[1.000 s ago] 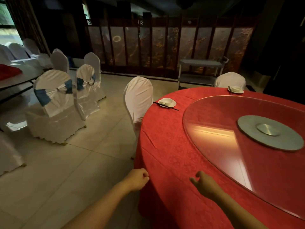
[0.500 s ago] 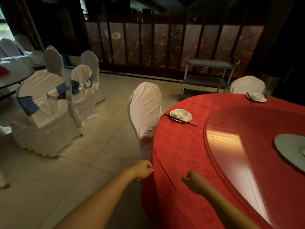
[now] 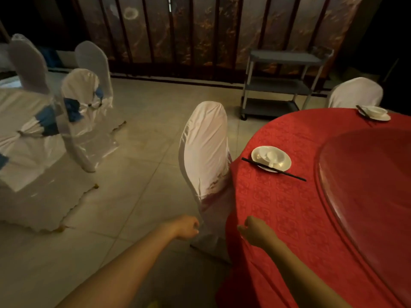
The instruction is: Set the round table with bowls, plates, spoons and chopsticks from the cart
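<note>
The round table (image 3: 289, 210) wears a red cloth and carries a glass turntable (image 3: 367, 174). One place setting lies near its left edge: a white plate (image 3: 285, 166) with a bowl and spoon (image 3: 270, 156) on it and black chopsticks (image 3: 273, 169) across its front. A second plate with bowl (image 3: 374, 113) and chopsticks sits at the far edge. The grey cart (image 3: 282, 83) stands by the screen wall, its shelves looking bare. My left hand (image 3: 188, 226) is curled beside the table, holding nothing. My right hand (image 3: 255, 232) hangs loosely curled over the table's edge, also holding nothing.
A white-covered chair (image 3: 205, 152) is tucked at the table just ahead of my hands. Another chair (image 3: 354, 93) stands at the far side. Several covered chairs (image 3: 40, 134) with blue sashes crowd the left. Tiled floor (image 3: 144, 134) lies between them and the cart.
The view has swung left and closer along the table's edge; the near setting, the chair and the cart now look larger. Both hands keep their curled pose and hold nothing.
</note>
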`<state>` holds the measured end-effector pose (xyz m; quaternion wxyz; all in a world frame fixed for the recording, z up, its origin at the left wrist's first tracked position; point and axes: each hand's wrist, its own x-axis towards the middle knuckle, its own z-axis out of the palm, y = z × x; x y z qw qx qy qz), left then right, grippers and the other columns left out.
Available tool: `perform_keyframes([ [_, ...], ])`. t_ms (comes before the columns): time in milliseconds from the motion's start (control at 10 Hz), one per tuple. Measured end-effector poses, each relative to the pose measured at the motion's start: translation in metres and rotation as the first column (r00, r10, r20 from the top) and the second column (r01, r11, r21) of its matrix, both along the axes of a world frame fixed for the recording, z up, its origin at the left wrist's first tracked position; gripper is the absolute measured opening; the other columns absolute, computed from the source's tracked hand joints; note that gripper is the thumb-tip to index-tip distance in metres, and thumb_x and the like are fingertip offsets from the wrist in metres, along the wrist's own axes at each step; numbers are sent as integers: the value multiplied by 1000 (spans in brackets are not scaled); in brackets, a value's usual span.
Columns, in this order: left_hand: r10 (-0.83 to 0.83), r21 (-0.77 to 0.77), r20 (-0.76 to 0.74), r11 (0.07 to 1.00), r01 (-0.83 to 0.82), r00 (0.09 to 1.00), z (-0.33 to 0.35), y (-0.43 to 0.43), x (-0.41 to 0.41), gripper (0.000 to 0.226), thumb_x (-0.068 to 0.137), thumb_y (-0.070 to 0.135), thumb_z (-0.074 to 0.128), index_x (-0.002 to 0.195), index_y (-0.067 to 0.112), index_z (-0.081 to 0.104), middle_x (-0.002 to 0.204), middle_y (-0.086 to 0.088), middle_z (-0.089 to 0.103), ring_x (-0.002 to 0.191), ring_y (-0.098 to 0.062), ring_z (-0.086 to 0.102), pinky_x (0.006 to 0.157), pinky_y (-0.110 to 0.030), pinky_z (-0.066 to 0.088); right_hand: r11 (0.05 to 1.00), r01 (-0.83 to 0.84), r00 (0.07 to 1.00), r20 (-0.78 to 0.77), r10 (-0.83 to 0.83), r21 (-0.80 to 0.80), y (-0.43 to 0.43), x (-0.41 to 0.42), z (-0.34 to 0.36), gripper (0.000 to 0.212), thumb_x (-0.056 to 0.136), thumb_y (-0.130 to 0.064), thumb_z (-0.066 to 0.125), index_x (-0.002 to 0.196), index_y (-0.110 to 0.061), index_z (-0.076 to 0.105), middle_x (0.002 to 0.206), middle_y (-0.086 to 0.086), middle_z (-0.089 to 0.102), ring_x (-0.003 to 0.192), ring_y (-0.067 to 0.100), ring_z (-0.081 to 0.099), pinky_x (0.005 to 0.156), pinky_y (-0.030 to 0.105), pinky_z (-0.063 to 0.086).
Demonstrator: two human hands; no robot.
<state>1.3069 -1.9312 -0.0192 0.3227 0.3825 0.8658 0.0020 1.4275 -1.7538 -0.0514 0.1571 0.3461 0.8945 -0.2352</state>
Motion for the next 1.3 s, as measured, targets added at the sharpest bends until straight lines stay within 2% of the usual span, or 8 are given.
perform_keyframes([
  [100, -155, -37, 43, 987, 156, 987, -5, 14, -61, 40, 97, 23, 43, 133, 7, 48, 139, -13, 49, 126, -28, 47, 101, -32, 38, 990, 122, 993, 12, -122, -67, -3, -48, -19, 38, 93, -39, 47, 109, -6, 59, 114, 17, 65, 105, 29, 62, 84, 32, 48],
  [200, -325, 20, 76, 946, 325, 943, 16, 38, -120, 39, 95, 22, 44, 132, 8, 50, 137, -13, 51, 122, -28, 50, 99, -32, 39, 907, 349, 932, -18, -363, -235, 0, -88, -32, 28, 94, -31, 49, 72, -14, 54, 69, 7, 59, 57, 20, 59, 57, 32, 54],
  [300, -398, 165, 105, 911, 379, 911, 49, 71, -171, 34, 94, 21, 46, 123, 7, 58, 124, -12, 61, 112, -25, 57, 88, -26, 42, 745, 555, 800, -7, -599, -371, 14, -121, -31, 28, 95, -25, 47, 71, -13, 50, 62, 2, 53, 48, 13, 52, 43, 23, 46],
  [500, -298, 284, 512, 944, 169, 806, 92, 172, -229, 34, 97, 19, 42, 127, 5, 50, 89, -5, 57, 68, -11, 55, 61, -22, 48, 494, 735, 524, -73, -849, -465, 67, -164, -19, 19, 96, -17, 43, 85, -4, 51, 63, 9, 54, 49, 18, 51, 45, 20, 40],
  [800, -513, 300, 342, 853, 426, 787, 114, 336, -321, 32, 96, 17, 44, 124, 5, 53, 91, -8, 56, 78, -21, 55, 59, -29, 48, 84, 813, 37, -93, -995, -576, 154, -203, -39, 19, 97, -7, 36, 83, 0, 47, 61, 14, 50, 47, 22, 48, 31, 15, 37],
  [1100, -675, 180, 301, 734, 655, 674, 82, 474, -338, 29, 93, 16, 46, 119, 11, 57, 73, 3, 51, 62, -9, 50, 53, -24, 47, -188, 724, -344, -110, -933, -664, 197, -229, -60, 34, 97, 3, 34, 91, 32, 52, 78, 38, 56, 72, 44, 56, 57, 26, 41],
  [1200, -735, 180, 249, 675, 716, 630, 62, 513, -320, 28, 92, 15, 45, 118, 11, 57, 75, 2, 51, 60, -8, 48, 53, -24, 43, -245, 743, -395, -113, -912, -624, 196, -230, -54, 20, 88, 14, 45, 81, 30, 57, 91, 48, 58, 90, 52, 60, 70, 38, 44],
  [1300, -794, 174, 221, 604, 778, 567, 35, 541, -303, 27, 92, 14, 44, 117, 14, 54, 75, 0, 49, 57, -10, 46, 51, -26, 42, -228, 728, -456, -209, -865, -646, 192, -231, -53, 22, 91, -7, 54, 83, 10, 67, 94, 34, 67, 92, 39, 66, 88, 42, 51],
])
